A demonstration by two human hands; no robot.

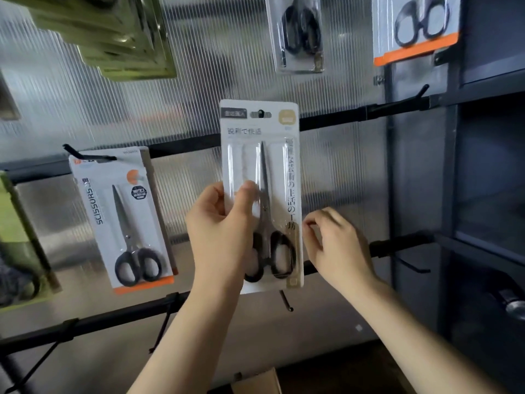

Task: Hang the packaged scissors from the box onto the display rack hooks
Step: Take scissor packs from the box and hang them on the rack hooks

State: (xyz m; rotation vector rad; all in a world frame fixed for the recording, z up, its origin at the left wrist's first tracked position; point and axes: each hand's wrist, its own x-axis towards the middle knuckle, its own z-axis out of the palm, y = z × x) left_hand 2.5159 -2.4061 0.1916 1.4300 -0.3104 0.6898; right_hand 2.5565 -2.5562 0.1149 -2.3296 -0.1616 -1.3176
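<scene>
A white blister pack of black-handled scissors stands upright in front of the middle rack bar. A black hook tip shows through the slot at the top of its card. My left hand grips the pack's left edge, thumb across the front. My right hand hovers just right of the pack with fingers loosely curled, holding nothing. The cardboard box shows only a corner at the bottom edge.
Another scissors pack with an orange strip hangs at the left. More packs hang above. Bare hooks stick out from the bars. A dark frame stands at the right.
</scene>
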